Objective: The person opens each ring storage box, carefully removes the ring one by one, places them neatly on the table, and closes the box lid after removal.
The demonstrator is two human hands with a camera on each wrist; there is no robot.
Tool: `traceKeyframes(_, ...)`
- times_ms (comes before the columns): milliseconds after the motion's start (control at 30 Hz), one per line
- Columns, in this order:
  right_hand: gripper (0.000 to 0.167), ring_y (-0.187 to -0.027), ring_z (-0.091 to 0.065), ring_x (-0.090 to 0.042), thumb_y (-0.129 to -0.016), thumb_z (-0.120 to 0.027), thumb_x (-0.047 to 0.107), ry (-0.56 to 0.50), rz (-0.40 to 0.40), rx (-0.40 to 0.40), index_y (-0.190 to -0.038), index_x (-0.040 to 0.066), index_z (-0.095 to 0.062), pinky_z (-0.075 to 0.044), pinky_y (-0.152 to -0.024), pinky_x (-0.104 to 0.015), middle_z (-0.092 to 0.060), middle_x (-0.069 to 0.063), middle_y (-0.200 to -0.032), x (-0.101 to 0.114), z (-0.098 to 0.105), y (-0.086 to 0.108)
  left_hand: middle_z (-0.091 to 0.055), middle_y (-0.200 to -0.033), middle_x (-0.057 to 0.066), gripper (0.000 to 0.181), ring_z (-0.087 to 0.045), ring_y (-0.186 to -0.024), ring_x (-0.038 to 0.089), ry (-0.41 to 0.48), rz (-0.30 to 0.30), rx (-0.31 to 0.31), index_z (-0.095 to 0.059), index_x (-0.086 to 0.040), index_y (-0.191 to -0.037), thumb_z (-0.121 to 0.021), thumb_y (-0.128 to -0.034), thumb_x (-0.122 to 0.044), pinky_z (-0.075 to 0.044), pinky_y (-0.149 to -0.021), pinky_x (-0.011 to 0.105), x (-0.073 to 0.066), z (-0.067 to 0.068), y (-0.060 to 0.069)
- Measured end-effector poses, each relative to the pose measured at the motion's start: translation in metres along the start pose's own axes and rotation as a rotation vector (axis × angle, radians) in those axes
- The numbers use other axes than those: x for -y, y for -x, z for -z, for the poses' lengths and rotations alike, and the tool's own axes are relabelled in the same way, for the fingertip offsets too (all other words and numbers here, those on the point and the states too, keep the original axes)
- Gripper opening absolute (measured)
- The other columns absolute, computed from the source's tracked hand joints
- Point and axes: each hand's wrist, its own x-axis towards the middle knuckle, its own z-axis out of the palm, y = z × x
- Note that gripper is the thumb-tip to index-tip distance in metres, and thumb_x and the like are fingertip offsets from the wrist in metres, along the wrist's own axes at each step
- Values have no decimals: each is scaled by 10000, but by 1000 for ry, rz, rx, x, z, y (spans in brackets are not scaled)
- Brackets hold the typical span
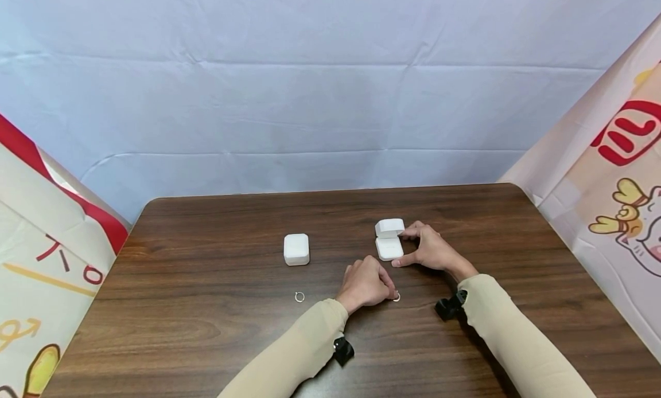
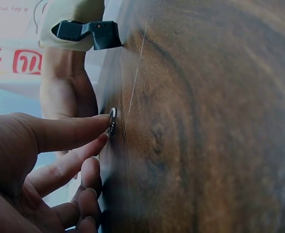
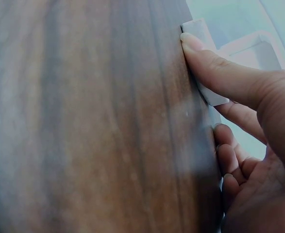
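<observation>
A small silver ring (image 2: 113, 121) is between the thumb and index fingertips of my left hand (image 1: 365, 283), which pinches it close to the tabletop; in the head view the ring (image 1: 397, 296) shows partly past the fingertips. Up and to the right, my right hand (image 1: 432, 248) holds a white ring box (image 1: 389, 249) on the table, its thumb at the front and fingers behind. The lid (image 1: 389, 226) of that box is raised. Seen from the right wrist, the thumb (image 3: 220, 68) presses against the box's side (image 3: 200, 36).
A second white ring box (image 1: 296, 249), lid down, sits left of centre on the wooden table (image 1: 217, 243). Below it lies another silver ring (image 1: 299, 296). Pale cloth (image 1: 330, 100) hangs behind the table's far edge, with printed cloths at both sides.
</observation>
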Motion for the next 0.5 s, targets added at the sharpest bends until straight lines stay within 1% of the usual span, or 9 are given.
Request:
traceKeyframes(100,681,-1060,-527,-291,-686,-965,287,0,-2,1,-1260,26,-709,-409,-920,-453,-576,-122,-1149,-1,0,0,-638,-574,-218,186,-619,-717,53,0,-1,5,-775,-263,-614,-913,-738,-270,-449,-844,354,1,0,-1)
traceKeyframes(167,683,-1065,-527,-293,-686,-965,290,0,-3,1,-1262,25,-708,-409,-926,-457,-575,-122,-1152,-1,0,1,-650,-592,-204,169,-635,-752,83,11,-5,6,-782,-252,-633,-912,-739,-269,-456,-864,378,2,1,-2)
traceKeyframes(267,684,-1080,-528,-299,-689,-963,295,1,-5,2,-1263,25,-707,-407,-937,-467,-575,-123,-1158,-1,0,1,-672,-651,-182,141,-645,-845,145,57,5,9,-795,-232,-667,-896,-761,-259,-442,-942,445,3,4,-4)
traceKeyframes(333,683,-1086,-528,-304,-691,-962,297,3,-3,1,-1263,25,-707,-406,-942,-472,-576,-125,-1159,-1,0,0,-683,-674,-166,122,-642,-869,160,94,13,-5,-802,-217,-694,-887,-775,-251,-427,-966,481,4,7,-6)
traceKeyframes(400,680,-1087,-526,-307,-690,-963,294,1,-4,0,-1261,26,-709,-404,-944,-475,-577,-126,-1158,-1,-1,0,-681,-675,-154,104,-636,-840,138,131,30,-29,-809,-200,-735,-884,-780,-255,-432,-954,467,6,10,-8)
traceKeyframes(500,686,-1088,-525,-313,-690,-963,289,-3,-1,1,-1265,20,-704,-403,-951,-483,-575,-133,-1157,0,0,0,-662,-677,-125,145,-598,-741,83,180,54,-80,-811,-156,-823,-889,-773,-268,-461,-854,382,9,14,-11)
